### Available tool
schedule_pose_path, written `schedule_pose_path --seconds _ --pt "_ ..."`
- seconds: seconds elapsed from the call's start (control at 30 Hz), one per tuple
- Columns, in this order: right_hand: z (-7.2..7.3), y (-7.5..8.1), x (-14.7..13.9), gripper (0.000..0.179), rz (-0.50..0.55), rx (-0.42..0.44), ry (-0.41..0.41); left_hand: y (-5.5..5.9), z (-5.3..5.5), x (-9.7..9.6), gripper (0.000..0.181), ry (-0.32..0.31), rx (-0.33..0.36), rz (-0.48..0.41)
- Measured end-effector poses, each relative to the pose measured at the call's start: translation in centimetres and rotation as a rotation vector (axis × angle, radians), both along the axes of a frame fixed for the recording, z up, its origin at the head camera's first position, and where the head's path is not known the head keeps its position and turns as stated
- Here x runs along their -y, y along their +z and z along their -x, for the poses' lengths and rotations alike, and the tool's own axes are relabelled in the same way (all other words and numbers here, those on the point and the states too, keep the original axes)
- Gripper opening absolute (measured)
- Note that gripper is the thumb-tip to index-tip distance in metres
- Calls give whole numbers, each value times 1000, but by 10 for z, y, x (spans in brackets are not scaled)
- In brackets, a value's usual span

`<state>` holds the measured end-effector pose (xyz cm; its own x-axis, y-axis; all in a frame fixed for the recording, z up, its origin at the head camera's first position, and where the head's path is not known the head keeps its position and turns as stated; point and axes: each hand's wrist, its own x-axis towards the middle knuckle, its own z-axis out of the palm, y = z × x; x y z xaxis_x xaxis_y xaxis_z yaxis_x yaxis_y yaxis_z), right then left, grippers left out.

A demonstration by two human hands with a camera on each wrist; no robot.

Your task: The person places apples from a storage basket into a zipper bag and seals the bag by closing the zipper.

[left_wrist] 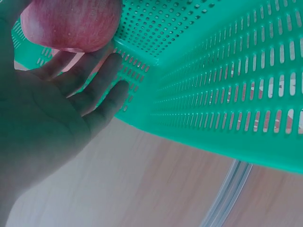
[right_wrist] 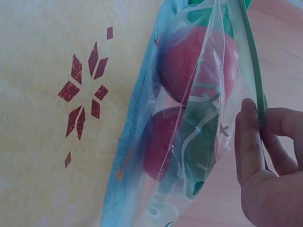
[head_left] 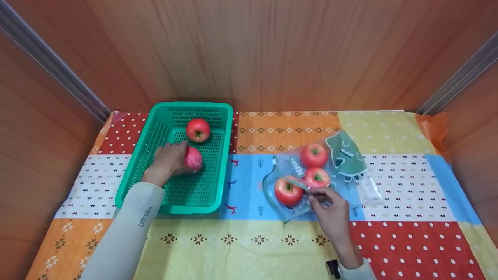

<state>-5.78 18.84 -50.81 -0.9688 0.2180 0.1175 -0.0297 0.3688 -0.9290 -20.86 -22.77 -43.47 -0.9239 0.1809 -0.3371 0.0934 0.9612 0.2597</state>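
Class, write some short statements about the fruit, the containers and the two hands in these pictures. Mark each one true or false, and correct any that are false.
1. The green basket has two apples in it. True.
2. The right hand pinches the edge of the clear bag. True.
3. The clear bag contains five apples. False: it contains three.
4. The left hand is inside the green basket, at one of the apples. True.
5. In the head view, the clear bag lies to the left of the basket. False: it lies to the right.
6. The surface beneath is plain white. False: a colourful patterned cloth covers it.
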Motion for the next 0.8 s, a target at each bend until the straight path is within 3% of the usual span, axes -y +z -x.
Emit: schedule_pose_path --seconds 0.8 --pt "-4 -2 1 21 15 3 10 10 -52 -22 90 4 -331 22"
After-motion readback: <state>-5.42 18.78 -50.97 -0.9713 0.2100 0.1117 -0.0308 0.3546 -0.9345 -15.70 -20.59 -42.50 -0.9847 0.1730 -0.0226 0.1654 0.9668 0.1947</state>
